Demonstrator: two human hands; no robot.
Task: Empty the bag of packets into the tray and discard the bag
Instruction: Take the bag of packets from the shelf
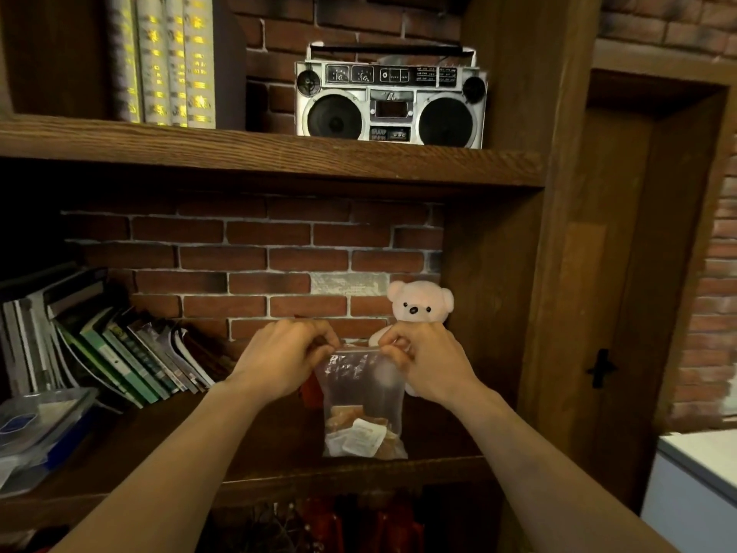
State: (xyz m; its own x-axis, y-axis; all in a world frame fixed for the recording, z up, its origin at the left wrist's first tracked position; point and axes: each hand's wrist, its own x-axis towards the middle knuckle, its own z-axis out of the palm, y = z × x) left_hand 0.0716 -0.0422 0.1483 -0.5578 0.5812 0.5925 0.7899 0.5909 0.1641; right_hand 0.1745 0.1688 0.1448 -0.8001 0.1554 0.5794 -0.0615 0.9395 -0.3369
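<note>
A clear plastic zip bag (361,389) hangs upright over the front of the wooden shelf (279,441). Several small white and tan packets (361,435) lie heaped in its bottom. My left hand (285,359) pinches the bag's top edge at the left corner. My right hand (424,361) pinches the same edge at the right corner. The bag's mouth sits between my fingertips; I cannot tell whether its seal is parted. A clear plastic tray (44,425) with a blue rim lies at the shelf's far left.
A pale pink teddy bear (418,307) sits right behind my right hand. Leaning books (119,353) fill the shelf's left side. A silver boombox (391,99) stands on the shelf above. A red object (311,391) shows behind the bag. A white surface (698,449) is at lower right.
</note>
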